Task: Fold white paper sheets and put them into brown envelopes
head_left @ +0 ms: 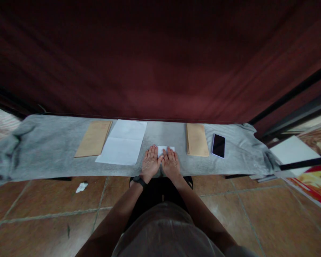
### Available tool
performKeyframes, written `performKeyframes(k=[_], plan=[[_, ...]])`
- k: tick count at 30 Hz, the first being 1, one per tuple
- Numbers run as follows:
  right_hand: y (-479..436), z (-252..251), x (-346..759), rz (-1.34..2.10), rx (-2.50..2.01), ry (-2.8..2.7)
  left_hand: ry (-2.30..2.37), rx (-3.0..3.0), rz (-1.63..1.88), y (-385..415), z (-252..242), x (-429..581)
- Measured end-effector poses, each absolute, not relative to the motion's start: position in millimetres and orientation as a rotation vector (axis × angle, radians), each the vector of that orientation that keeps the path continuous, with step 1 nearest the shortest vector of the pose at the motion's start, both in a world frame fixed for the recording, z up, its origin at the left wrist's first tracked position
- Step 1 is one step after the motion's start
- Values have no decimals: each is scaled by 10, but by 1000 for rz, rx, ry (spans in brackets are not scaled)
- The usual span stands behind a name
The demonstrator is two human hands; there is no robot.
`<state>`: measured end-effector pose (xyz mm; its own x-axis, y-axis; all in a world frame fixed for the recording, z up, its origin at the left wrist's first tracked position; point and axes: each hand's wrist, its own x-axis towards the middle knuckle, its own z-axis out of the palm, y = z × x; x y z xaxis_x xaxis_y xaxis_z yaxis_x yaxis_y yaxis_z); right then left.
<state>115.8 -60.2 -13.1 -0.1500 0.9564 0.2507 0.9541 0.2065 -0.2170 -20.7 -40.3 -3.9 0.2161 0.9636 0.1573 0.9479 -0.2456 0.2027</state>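
Note:
A small folded piece of white paper (162, 149) lies on the grey cloth in front of me, partly hidden under both hands. My left hand (150, 161), with a dark band on its wrist, rests flat over the paper's left part, fingers stretched out. Flat on the right part lies my right hand (171, 162), its fingers also extended; the thumbs nearly meet over the paper. Left of my hands are larger white sheets (124, 142) with a crease across them. Beyond these sits a stack of brown envelopes (93, 139).
More brown envelopes (198, 140) lie to the right, beside a phone (218, 145) with a dark screen. Grey cloth (53, 142) covers the narrow table. A dark red curtain (160, 71) hangs behind it. Crumpled white tissue (81, 187) lies on the tiled floor.

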Motion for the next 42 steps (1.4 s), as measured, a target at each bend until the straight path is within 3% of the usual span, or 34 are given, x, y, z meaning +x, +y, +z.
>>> performKeyframes(k=[13,26,42], plan=[[-555,-182,1517,-102,-1806,-2072,1945,2393,371,-438,-40,-303],[-393,10,1073,194,-1763,-2234,1922,2373,328,-429,-16,-311],[-458,-145,1256,-41,-1784,-2171,1943,2402,366,-645,-18,-473]])
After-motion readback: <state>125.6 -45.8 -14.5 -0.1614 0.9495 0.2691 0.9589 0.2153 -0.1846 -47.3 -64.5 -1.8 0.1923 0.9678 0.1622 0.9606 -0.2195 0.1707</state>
